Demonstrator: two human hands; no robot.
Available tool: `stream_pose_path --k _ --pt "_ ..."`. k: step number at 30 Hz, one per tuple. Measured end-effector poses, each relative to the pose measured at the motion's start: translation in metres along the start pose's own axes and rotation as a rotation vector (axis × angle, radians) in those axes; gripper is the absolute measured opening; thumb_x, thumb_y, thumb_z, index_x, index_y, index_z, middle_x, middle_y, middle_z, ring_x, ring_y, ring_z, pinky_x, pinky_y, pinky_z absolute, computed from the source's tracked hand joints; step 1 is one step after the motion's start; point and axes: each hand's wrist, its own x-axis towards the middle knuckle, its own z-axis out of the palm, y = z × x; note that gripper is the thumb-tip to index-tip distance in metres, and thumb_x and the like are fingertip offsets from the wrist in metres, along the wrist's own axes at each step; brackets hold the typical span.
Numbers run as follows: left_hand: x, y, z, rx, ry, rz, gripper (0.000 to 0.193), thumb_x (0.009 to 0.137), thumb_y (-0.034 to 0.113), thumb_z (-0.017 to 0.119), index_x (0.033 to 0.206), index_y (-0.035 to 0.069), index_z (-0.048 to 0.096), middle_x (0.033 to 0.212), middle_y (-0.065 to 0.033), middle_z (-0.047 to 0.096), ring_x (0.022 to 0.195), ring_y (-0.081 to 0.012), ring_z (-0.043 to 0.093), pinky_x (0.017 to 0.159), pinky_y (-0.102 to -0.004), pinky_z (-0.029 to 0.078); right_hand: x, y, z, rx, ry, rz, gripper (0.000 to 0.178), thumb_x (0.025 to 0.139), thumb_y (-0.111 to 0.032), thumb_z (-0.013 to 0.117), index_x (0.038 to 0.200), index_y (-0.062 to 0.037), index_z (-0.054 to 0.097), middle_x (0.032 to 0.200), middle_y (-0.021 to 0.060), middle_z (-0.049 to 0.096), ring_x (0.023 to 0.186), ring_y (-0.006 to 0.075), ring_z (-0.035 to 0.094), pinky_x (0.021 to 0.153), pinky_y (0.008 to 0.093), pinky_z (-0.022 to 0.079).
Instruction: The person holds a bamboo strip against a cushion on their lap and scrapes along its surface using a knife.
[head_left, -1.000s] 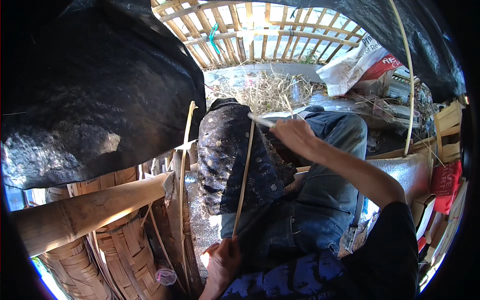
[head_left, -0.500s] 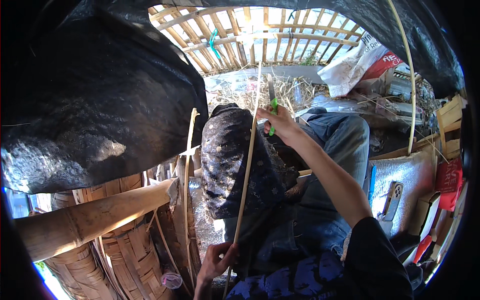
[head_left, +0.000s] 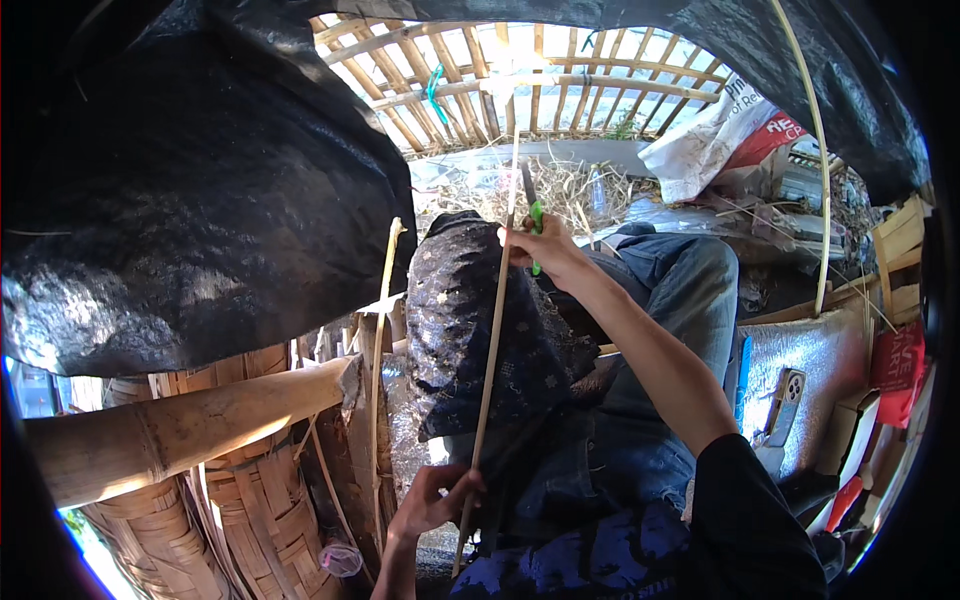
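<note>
A long, thin bamboo strip [head_left: 493, 345] slants from my lap up past my knee, its far end pale in the sunlight. Near its lower end, my left hand [head_left: 432, 500] pinches it between thumb and fingers. My right hand [head_left: 545, 250] is closed around the green handle of a knife [head_left: 537, 215], blade pointing away from me. The thumb and finger of that hand also meet the strip, which runs beside the blade. Under the strip, a dark patterned cloth [head_left: 455, 300] with pale specks covers my left knee.
A thick bamboo pole [head_left: 200, 430] and woven bamboo baskets [head_left: 255, 510] stand at the left, below black plastic sheeting [head_left: 200, 200]. Another bamboo strip [head_left: 382, 350] rises beside my knee. A phone [head_left: 785, 405] lies at the right. Bamboo slats [head_left: 560, 75] fence the far side.
My right hand and the knife have shifted slightly left and down. My left hand sits a little higher. The strip's visible side now looks darker.
</note>
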Motion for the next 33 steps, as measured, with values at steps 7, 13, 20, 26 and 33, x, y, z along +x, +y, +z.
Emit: stream_pose_path --k 7,13,20,26,33 --pt "0.015 -0.013 0.012 -0.214 0.181 -0.005 0.047 0.095 0.037 0.047 0.064 0.003 0.056 0.051 -0.0005 0.051 0.048 -0.0068 0.049 0.045 -0.0225 0.035 -0.049 0.016 -0.014 -0.913 -0.165 -0.581 0.034 0.095 -0.035 0.046 0.080 -0.0045 0.047 0.058 0.0119 0.052 0.052 0.0234 0.056 0.046 0.0374 0.045" --pt "0.015 -0.018 0.018 -0.451 0.181 -0.011 0.047 0.096 0.036 0.046 0.060 0.007 0.051 0.048 0.0028 0.044 0.044 -0.0050 0.043 0.043 -0.0213 0.030 -0.115 0.020 -0.024 -1.163 -0.354 -0.676 0.029 0.092 -0.030 0.051 0.079 -0.0047 0.049 0.055 0.0136 0.051 0.051 0.0332 0.055 0.047 0.0425 0.043" --pt "0.008 -0.016 0.030 -0.433 0.232 -0.008 0.047 0.096 0.035 0.045 0.058 0.007 0.050 0.048 0.0028 0.044 0.042 -0.0051 0.042 0.041 -0.0209 0.031 -0.094 0.037 -0.021 -1.268 -0.207 -0.603 0.034 0.093 -0.034 0.049 0.077 -0.0045 0.047 0.052 0.0144 0.052 0.050 0.0360 0.056 0.047 0.0461 0.045" --pt "-0.001 -0.013 0.033 -0.415 0.260 -0.026 0.047 0.096 0.034 0.045 0.058 0.006 0.051 0.049 0.0028 0.044 0.042 -0.0052 0.043 0.040 -0.0207 0.032 -0.056 0.040 -0.023 -1.287 -0.184 -0.509 0.035 0.094 -0.036 0.045 0.080 -0.0034 0.048 0.058 0.0212 0.054 0.058 0.0405 0.057 0.052 0.0485 0.045" --pt "-0.006 -0.017 0.035 -0.474 0.248 -0.037 0.043 0.095 0.030 0.050 0.060 0.004 0.053 0.050 0.0016 0.048 0.042 -0.0055 0.044 0.039 -0.0225 0.032 0.014 0.030 -0.050 -1.225 0.115 -0.391 0.046 0.098 -0.038 0.034 0.076 -0.0010 0.049 0.052 0.0165 0.050 0.050 0.0339 0.057 0.048 0.0442 0.046"
